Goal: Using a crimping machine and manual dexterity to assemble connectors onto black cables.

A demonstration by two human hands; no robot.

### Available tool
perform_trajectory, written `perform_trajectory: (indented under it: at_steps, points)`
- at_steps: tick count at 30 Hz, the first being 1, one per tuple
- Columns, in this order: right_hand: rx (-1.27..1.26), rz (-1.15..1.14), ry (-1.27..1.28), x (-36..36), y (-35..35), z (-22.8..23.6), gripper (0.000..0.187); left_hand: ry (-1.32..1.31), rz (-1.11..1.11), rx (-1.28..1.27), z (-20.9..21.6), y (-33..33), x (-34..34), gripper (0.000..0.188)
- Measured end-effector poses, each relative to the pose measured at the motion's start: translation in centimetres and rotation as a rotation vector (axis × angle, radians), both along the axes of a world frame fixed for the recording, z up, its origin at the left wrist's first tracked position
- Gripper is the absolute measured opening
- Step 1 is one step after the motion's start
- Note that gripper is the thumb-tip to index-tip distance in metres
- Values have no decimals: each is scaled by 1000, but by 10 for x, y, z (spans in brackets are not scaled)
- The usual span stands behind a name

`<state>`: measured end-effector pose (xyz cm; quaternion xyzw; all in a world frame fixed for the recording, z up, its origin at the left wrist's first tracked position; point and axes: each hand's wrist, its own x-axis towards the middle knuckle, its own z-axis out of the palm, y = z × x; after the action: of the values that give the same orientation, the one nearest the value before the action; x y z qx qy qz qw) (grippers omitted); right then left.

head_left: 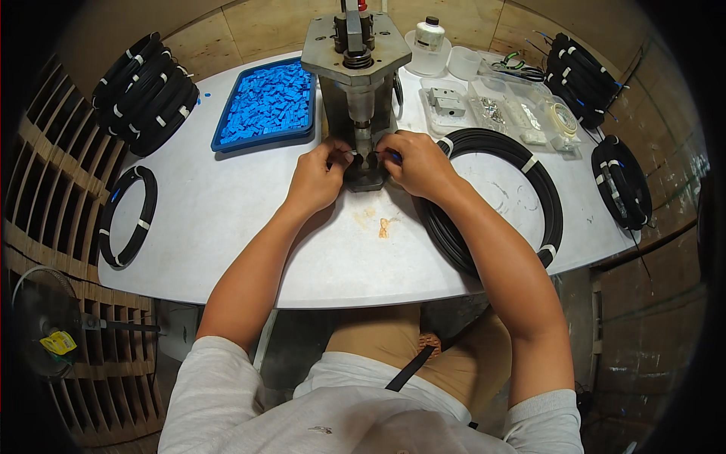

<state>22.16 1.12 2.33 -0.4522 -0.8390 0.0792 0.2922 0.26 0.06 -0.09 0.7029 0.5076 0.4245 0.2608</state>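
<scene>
Bench point(227, 219) white, rounded, fills the middle of the view, person seated at its near edge. Grey metal press point(355, 83) stands upright at the far centre, column straight ahead of the person, its base and die point(364, 168) right between both hands. Big black cable coil point(495, 200) lies flat on the bench to the right, right forearm passing over its near-left rim. Blue tray point(266, 106) full of small blue parts sits left of the press, apart from the hands. Stack of black coils point(145, 92) at the far-left bench edge, single coil point(127, 216) at the left edge, more coils point(622, 181) at the right edge and another stack point(584, 76) far right. Clear trays point(484, 106) with small metal bits behind the big coil.

Left hand point(316, 178) fingers curled in, pinching a thin dark cable end point(378, 155) at the left side of the die; how tightly it grips is hard to tell. Right hand point(417, 163) likewise closed in a pinch on the same strand at the die's right side. Strand's long axis runs left-right across the die, crosswise to the press column, spanning hand to hand. Both hands touch or nearly touch the press base, about equally near; the cable end lies directly between them, just ahead of the fingertips
</scene>
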Motion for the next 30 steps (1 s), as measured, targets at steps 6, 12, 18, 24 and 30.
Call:
perform_trajectory:
  at_steps: [6,12,18,24,30]
  points:
    - [-23,2,15,0,0,2,15,18,1,14,0,0,-1,17]
    - [-33,-2,13,0,1,1,15,16,-3,25,-1,1,-1,18]
    - [-63,-20,13,-2,-1,4,16,24,5,20,-2,1,-1,19]
    - [-86,-31,32,-2,-1,4,16,22,3,22,-2,1,-1,19]
    - [-110,-50,32,-3,-2,5,16,18,4,23,-1,1,-1,18]
